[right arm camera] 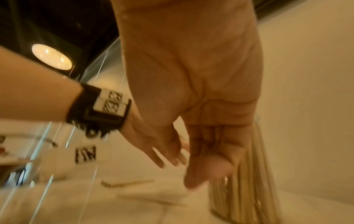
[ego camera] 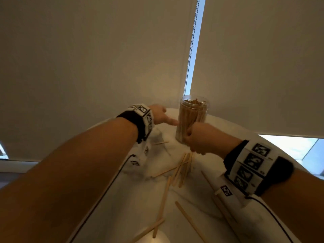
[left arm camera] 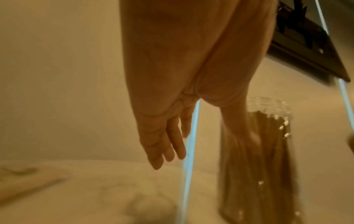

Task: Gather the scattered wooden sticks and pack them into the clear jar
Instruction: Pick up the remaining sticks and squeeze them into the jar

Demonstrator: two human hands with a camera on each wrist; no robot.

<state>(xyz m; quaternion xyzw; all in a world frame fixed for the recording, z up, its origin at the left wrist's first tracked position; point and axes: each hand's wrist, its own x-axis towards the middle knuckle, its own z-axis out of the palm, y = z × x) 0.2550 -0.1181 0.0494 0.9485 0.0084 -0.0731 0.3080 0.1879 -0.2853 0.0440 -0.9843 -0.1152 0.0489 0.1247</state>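
The clear jar point(ego camera: 192, 118) stands upright near the table's far edge, packed almost full of wooden sticks. My left hand point(ego camera: 162, 115) is open to its left, fingers point(left arm camera: 166, 148) straight and off the table, thumb point(left arm camera: 239, 128) touching the jar's point(left arm camera: 264, 159) side. My right hand point(ego camera: 197, 137) sits low at the jar's front with fingers point(right arm camera: 210, 145) curled; no stick shows in it, and the jar point(right arm camera: 247, 174) is just beyond them. Several loose sticks point(ego camera: 182, 167) lie on the white marbled table point(ego camera: 136, 199), with a long stick point(ego camera: 190, 220) nearer me.
Closed roller blinds rise right behind the table, and a bead chain point(ego camera: 191, 50) hangs in their gap above the jar. A pale wooden board point(left arm camera: 28, 178) lies far left on the table. Cables trail from both wristbands across the tabletop.
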